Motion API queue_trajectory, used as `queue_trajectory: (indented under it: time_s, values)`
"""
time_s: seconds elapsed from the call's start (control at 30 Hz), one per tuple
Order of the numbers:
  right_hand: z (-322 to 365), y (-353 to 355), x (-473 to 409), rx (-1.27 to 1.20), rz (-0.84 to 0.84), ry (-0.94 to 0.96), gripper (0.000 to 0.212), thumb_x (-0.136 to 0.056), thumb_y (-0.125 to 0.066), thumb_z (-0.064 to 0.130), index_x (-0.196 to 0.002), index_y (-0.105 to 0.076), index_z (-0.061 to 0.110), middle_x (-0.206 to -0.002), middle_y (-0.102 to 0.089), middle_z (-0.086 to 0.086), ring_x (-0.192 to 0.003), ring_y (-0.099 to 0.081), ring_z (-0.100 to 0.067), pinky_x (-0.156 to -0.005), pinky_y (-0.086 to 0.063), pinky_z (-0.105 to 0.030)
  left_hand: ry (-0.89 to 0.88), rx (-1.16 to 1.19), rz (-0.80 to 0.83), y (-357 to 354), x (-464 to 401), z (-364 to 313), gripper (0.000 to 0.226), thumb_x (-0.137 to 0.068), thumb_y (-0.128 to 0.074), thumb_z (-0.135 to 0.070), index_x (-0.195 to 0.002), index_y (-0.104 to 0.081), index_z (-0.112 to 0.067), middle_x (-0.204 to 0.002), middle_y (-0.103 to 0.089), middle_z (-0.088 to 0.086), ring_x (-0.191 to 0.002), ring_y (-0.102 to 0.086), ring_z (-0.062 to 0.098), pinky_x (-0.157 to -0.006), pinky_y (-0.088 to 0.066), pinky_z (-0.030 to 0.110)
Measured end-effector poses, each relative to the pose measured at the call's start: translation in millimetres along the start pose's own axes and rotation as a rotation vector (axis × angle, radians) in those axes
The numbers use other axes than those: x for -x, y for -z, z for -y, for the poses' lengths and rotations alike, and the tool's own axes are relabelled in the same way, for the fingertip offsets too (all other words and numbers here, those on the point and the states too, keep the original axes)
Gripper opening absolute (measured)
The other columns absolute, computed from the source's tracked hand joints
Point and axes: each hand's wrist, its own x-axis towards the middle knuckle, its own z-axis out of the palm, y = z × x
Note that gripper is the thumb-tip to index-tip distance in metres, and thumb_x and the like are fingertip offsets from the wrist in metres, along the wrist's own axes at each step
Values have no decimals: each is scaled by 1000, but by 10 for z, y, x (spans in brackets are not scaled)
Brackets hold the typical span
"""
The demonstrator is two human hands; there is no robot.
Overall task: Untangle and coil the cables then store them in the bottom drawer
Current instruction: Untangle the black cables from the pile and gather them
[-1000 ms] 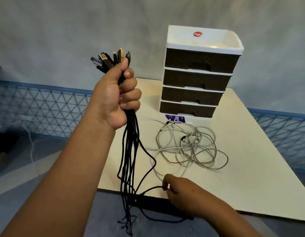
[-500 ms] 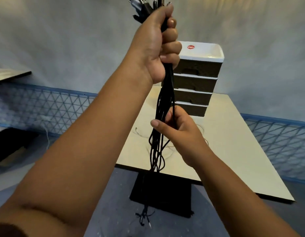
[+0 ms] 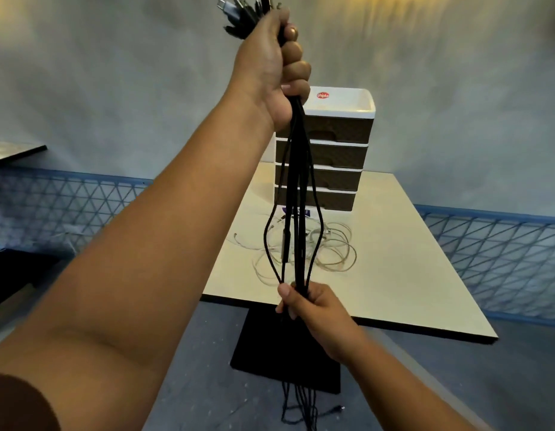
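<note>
The drawer unit [image 3: 324, 150] stands at the far end of the worktop [image 3: 394, 275]; loose cables [image 3: 332, 247] lie on the worktop just near of it.

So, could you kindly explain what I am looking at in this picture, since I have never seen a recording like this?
There is no machine here: a person wears a camera on the head, so you look forward and down along their own two arms. The left hand is raised high, gripping a bundle of black cables just below their plugs. The right hand grips the same bundle lower down, and the loose ends hang toward the floor. Behind stands a cream table bearing a tangle of white cables and a four-drawer unit, all drawers shut. The cables are meant for the bottom drawer.
</note>
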Motion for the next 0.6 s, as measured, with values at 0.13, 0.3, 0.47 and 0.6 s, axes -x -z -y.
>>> queue_trajectory:
  time_s: [0.13,0.3,0.47,0.6]
  values:
    - [-586,101,220,213,182,-247,41,-79,-64,61,-67,-63,22,-78,-65,5,-85,-63,-6,-91,-48,-32,-49,1,22,-18,-33,-118,36,-101,-43,-27,-66,-47,-18,-45,-28,-9,-40,-17,6,-34,-15,20]
    - [-220,433,278,272,2,-206,77,-49,-72,82,-109,-60,35,-114,-64,9,-104,-61,-4,-94,-51,-29,39,-17,-16,-49,12,-33,36,-100,-44,-32,-66,-42,-20,-42,-24,-10,-35,-15,6,-33,-11,16]
    - [878,467,53,-7,-242,198,49,-71,-64,59,-114,-54,37,-118,-63,13,-110,-59,0,-85,-48,-15,169,34,-2,-176,93,216,37,-100,-44,-33,-65,-40,-21,-40,-23,-10,-31,-15,4,-31,-10,13]
    - [1084,245,-3,-130,-59,264,25,-79,-68,29,-99,-64,14,-89,-71,-10,-87,-69,-17,-76,-53,-23,214,130,-56,-254,83,187,36,-98,-42,-25,-63,-38,-21,-41,-22,-10,-30,-16,6,-30,-11,13]
